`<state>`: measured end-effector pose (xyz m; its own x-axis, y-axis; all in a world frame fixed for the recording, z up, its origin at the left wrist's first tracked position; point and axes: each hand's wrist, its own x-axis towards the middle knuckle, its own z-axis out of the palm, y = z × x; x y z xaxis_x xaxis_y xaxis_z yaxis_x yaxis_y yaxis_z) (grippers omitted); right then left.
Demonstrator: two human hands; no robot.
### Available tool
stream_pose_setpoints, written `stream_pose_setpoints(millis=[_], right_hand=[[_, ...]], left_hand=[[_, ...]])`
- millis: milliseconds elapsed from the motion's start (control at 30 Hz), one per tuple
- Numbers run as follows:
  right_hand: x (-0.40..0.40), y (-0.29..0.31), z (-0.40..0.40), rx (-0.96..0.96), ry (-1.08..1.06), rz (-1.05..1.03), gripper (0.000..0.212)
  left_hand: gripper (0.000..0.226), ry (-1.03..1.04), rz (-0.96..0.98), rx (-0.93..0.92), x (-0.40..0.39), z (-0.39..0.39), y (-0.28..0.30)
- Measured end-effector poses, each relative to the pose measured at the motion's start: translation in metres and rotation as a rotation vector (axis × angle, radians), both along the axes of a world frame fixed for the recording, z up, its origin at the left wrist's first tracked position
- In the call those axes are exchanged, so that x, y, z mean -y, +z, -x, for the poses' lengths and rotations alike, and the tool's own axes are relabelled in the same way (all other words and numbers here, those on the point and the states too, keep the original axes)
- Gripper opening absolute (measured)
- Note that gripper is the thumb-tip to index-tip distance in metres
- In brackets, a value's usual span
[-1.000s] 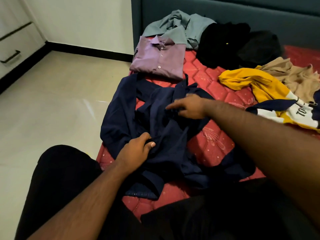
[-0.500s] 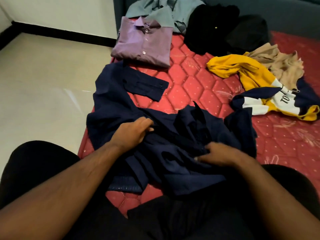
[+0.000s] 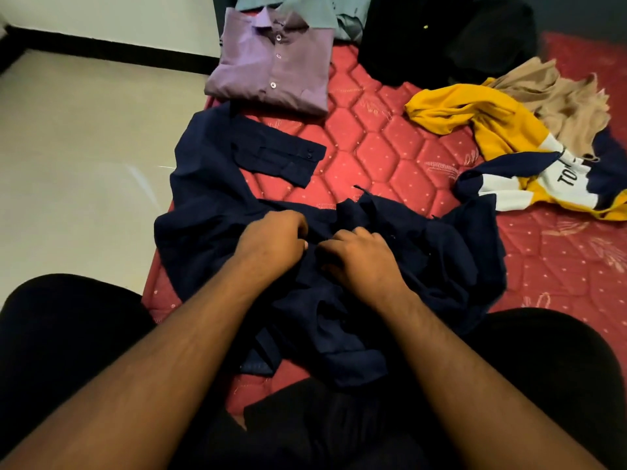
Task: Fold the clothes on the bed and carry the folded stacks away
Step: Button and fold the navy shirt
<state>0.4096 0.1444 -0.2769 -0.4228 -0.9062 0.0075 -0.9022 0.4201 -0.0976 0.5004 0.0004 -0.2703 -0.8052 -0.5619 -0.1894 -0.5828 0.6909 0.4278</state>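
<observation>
A crumpled navy blue shirt (image 3: 210,205) lies on the red quilted mattress (image 3: 383,144) right in front of me, one sleeve stretched out toward the far left. My left hand (image 3: 271,242) and my right hand (image 3: 359,259) sit close together at the shirt's middle, both with fingers curled into its cloth. A folded purple shirt (image 3: 274,66) lies further back at the mattress edge.
Unfolded clothes lie around: a grey-green shirt (image 3: 342,15) and black garments (image 3: 441,35) at the back, a yellow, white and navy top (image 3: 502,140) and a beige garment (image 3: 556,96) to the right. Tiled floor (image 3: 84,147) runs along the left. My black-clad knees frame the bottom.
My right hand pulled the shirt's far part toward me, then moved left to meet the left hand at the shirt's middle. The view tilted down and closer.
</observation>
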Motion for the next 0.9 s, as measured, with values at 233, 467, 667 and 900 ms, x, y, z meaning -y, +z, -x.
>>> stream_pose_setpoints(millis=[233,467,667,900], right_hand=[[-0.001,-0.006,-0.004,0.104,0.032,-0.037,0.017],[-0.006,0.001,-0.016,0.155,0.143,-0.049,0.019],[-0.009,-0.001,-0.014,0.138,0.191,0.139,0.029],[-0.011,-0.007,-0.019,0.134,0.197,0.24,0.028]], left_hand=[[0.023,0.055,-0.277,0.05,0.005,-0.01,-0.019],[0.012,0.254,-0.816,-0.186,-0.003,-0.054,-0.017],[0.015,0.434,-1.032,-0.268,-0.001,-0.049,-0.018],[0.014,0.359,-1.038,-0.225,-0.005,-0.051,-0.017]])
